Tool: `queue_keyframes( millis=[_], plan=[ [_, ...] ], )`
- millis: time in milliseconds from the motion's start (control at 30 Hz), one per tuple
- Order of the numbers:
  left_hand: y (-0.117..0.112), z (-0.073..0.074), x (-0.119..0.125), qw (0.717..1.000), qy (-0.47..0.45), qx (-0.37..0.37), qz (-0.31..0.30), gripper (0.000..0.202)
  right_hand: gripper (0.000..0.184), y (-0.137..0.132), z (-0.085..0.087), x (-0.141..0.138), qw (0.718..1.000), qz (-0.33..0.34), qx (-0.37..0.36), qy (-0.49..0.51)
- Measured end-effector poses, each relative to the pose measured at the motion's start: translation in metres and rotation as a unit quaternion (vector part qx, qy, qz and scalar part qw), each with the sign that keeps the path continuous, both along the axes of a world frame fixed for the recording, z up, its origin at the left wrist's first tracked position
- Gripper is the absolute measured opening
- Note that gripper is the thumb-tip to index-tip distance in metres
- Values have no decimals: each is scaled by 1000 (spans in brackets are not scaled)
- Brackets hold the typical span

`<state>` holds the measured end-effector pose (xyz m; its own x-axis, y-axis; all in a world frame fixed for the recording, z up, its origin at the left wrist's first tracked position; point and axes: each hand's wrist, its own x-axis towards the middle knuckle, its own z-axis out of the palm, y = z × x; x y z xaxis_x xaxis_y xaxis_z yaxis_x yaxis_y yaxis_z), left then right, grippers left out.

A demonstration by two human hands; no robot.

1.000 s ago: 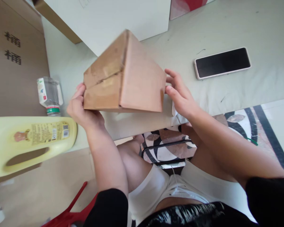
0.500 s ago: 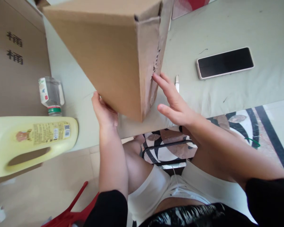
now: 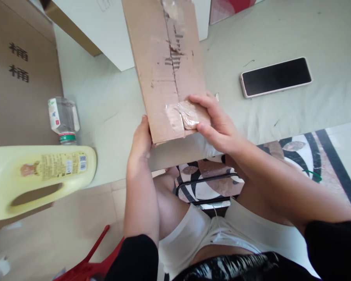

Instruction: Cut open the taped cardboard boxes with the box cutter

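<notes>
A brown cardboard box (image 3: 166, 58) stands on the pale green table (image 3: 111, 105) with its taped, torn seam face turned up toward me. My left hand (image 3: 140, 142) grips the box's near left edge, fingers hidden behind it. My right hand (image 3: 213, 125) rests on the near right corner, fingers pressed over a crinkled patch of clear tape (image 3: 183, 115).
A black phone (image 3: 276, 77) lies face up to the right. A small clear bottle (image 3: 62, 117) and a big yellow jug (image 3: 32, 175) lie at the left edge. A large brown carton (image 3: 17, 70) and a white box (image 3: 105, 27) stand behind. A red stool (image 3: 87, 265) sits below.
The box has been turned over and set down, so its taped seam face now points up. My right hand moved onto the tape at the near corner; my left shifted to the near edge.
</notes>
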<state>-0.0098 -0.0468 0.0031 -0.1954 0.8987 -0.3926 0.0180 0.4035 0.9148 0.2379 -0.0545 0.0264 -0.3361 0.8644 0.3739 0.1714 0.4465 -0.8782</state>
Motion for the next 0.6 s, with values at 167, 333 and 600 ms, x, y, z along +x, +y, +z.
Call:
queue_keyframes(
  millis=[167, 333, 600],
  plan=[
    [3, -1, -7, 994, 95, 4, -60, 27, 66, -1, 4, 2, 999, -19, -35, -24],
    [13, 8, -13, 969, 111, 205, 82, 55, 60, -2, 2, 1, 998, 43, -22, -51],
    [4, 14, -1, 940, 6, 334, -75, 63, 58, -1, -1, 0, 996, 36, 1, -81]
  ],
)
